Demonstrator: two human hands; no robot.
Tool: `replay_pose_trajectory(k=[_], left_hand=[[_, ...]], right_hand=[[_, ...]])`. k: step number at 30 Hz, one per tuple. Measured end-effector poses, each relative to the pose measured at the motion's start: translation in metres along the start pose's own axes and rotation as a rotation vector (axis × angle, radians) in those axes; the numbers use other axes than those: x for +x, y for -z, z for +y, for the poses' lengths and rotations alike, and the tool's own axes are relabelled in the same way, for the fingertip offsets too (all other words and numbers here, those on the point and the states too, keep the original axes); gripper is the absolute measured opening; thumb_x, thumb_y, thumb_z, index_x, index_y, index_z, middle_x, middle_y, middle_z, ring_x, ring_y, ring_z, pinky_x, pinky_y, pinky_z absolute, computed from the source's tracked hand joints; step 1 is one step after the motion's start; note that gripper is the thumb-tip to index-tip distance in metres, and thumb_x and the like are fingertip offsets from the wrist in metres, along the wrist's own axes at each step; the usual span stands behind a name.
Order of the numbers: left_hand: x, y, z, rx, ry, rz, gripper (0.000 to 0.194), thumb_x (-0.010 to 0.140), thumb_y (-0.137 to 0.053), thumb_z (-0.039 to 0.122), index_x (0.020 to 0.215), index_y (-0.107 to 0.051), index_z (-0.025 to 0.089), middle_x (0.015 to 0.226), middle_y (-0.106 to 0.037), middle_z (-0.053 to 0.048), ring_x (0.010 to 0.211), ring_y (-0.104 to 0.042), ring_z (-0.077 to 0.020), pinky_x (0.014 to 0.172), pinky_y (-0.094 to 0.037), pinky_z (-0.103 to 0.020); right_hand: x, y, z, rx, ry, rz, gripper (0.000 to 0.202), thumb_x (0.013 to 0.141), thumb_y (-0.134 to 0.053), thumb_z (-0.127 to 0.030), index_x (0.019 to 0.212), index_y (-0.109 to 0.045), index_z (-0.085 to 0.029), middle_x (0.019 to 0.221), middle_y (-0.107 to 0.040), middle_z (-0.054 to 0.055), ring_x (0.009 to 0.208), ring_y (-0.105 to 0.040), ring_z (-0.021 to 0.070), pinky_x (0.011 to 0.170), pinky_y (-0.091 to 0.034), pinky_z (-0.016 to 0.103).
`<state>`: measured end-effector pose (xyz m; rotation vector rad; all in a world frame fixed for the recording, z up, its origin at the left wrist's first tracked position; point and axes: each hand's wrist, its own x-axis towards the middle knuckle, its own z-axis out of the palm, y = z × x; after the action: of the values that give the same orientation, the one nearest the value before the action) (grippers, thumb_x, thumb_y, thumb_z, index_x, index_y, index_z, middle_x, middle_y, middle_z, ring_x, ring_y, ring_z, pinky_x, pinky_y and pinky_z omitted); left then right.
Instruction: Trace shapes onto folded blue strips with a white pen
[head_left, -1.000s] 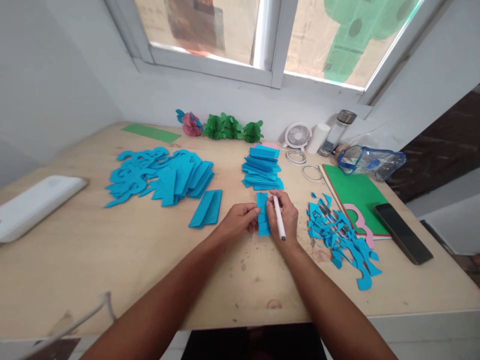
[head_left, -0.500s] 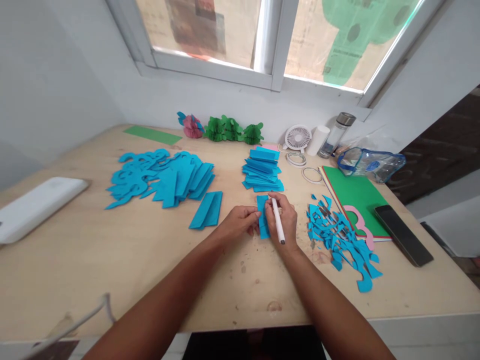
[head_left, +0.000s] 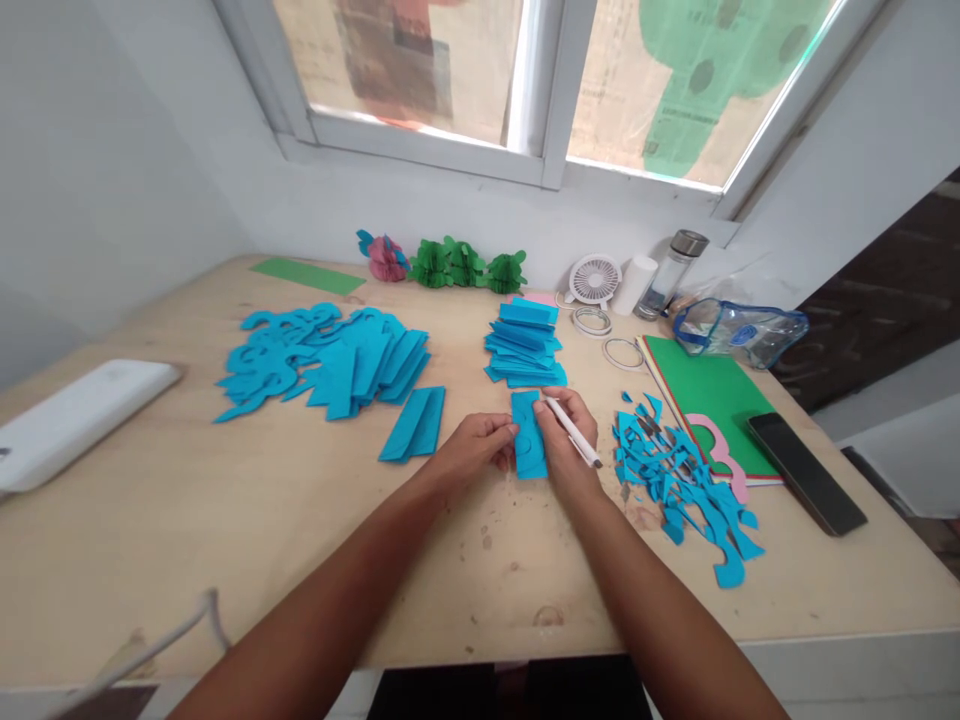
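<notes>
A blue paper strip (head_left: 530,455) with a curved line drawn on it stands between my hands. My left hand (head_left: 480,440) pinches its left edge. On the other side my right hand (head_left: 571,440) has its thumb on the strip's right edge and also grips a white marker pen (head_left: 574,433), whose dark end points down to the right. Just beyond lies a stack of folded blue paper strips (head_left: 523,345). Left of my hands rests another folded blue piece (head_left: 415,425). A heap of cut-out wavy blue shapes (head_left: 277,345) spreads further left, beside fanned blue strips (head_left: 367,360).
Blue paper scraps (head_left: 667,460) lie to the right, near a pink curved cutout (head_left: 712,440), green sheets (head_left: 697,390) and a phone (head_left: 806,470). At the back stand a small fan (head_left: 594,280), a bottle (head_left: 671,275) and green paper figures (head_left: 461,262). A white device (head_left: 86,420) is far left.
The marker has swung so its dark end points further right. More of the strip's face shows, with its drawn curve visible, as my right fingers have shifted to its edge.
</notes>
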<state>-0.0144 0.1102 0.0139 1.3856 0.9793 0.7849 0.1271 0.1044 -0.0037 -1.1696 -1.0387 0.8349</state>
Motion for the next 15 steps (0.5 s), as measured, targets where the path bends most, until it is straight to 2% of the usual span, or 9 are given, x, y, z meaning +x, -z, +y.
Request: replay_pose_trajectory(k=[5,15], left_hand=[[-0.0001,0.0005,-0.0005,-0.001,0.002,-0.015,0.034,0.079,-0.057,0.046,0.058,-0.055,0.018,0.054,-0.058,0.001,0.054,-0.053,-0.0133,0.057,-0.045,-0.025],[0.0007,0.0004,-0.0001,-0.004,0.026,-0.030,0.031,0.077,-0.057,0.043,0.059,-0.057,0.018,0.054,-0.058,0.001,0.054,-0.053,-0.0131,0.056,-0.044,-0.024]], right_hand=[[0.0017,-0.0005,-0.0005,0.047,-0.047,0.009,0.027,0.070,-0.072,-0.041,0.085,-0.064,-0.019,0.067,-0.059,-0.004,0.059,-0.049,0.0117,0.053,-0.039,0.023],[0.0013,-0.0010,-0.0009,0.037,-0.032,0.037,0.025,0.069,-0.072,-0.036,0.086,-0.063,-0.020,0.069,-0.060,-0.003,0.063,-0.052,0.0127,0.056,-0.041,0.024]])
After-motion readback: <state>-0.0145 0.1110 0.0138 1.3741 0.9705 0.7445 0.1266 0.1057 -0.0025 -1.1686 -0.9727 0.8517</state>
